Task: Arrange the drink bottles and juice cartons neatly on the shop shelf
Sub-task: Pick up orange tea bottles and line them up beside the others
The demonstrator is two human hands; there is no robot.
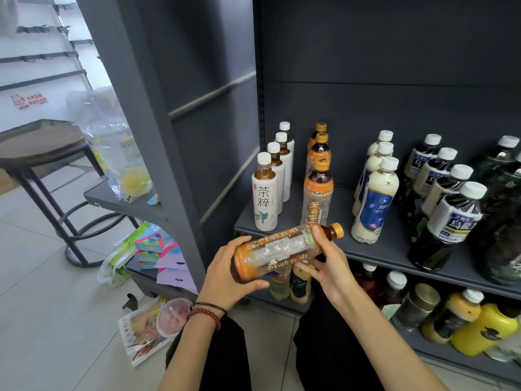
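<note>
Four rows of bottles stand on the grey shelf (389, 251) in front of you: white-label tea bottles (265, 198) at the left, an orange-label row (318, 190) beside them, milky bottles (372, 204) with blue labels, then dark bottles (448, 218) with white caps. The front bottle of the orange-label row stands at the shelf edge, directly beyond your hands. Off to your left a round stool (42, 148) stands on the tiled floor, a clear plastic bag (118, 153) sits on a side ledge, and coloured packets (152, 244) lie below it. You hold the tea bottle (282, 249) on its side just in front of the shelf edge, gold cap pointing right. Its orange label shows white flowers around a clear panel, with brown liquid at both ends. Your left hand (225, 266) curls round the base end. Your right hand (327, 263) wraps the neck end, one digit over the top and the others beneath. Your hands partly hide the lower shelf's bottles, though yellow bottles (485, 325) show farther right. Bottles at the far right are dark, blurred and cut off by the frame.
</note>
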